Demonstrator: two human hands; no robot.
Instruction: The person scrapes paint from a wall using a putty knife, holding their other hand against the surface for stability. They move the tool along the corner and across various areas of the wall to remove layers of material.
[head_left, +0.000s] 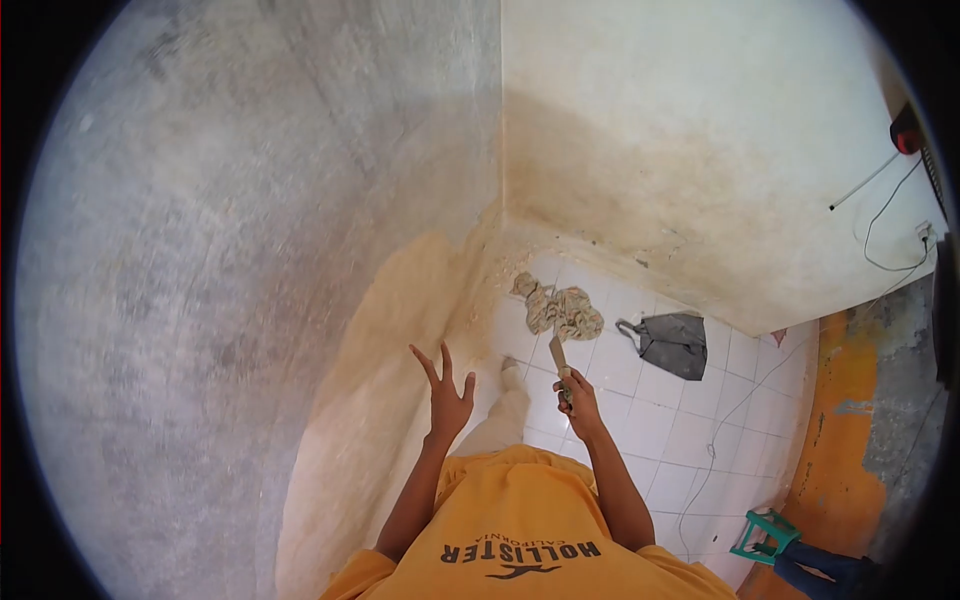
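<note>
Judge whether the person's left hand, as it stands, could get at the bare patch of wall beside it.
Probably yes. The left hand is open, fingers spread, close to the tan scraped wall patch, with nothing between them. The right hand holds a scraper apart from it.

Floor (640, 420): white square tiles with dark grout lines, meeting the walls in a corner. Debris and dust sit along the corner edge. A crumpled patterned cloth (560, 310) lies near the corner. A grey bag (675, 343) with strap lies right of it, apart. A thin cable (725, 425) trails across the tiles. A green stool (765, 535) stands at the lower right.
</note>
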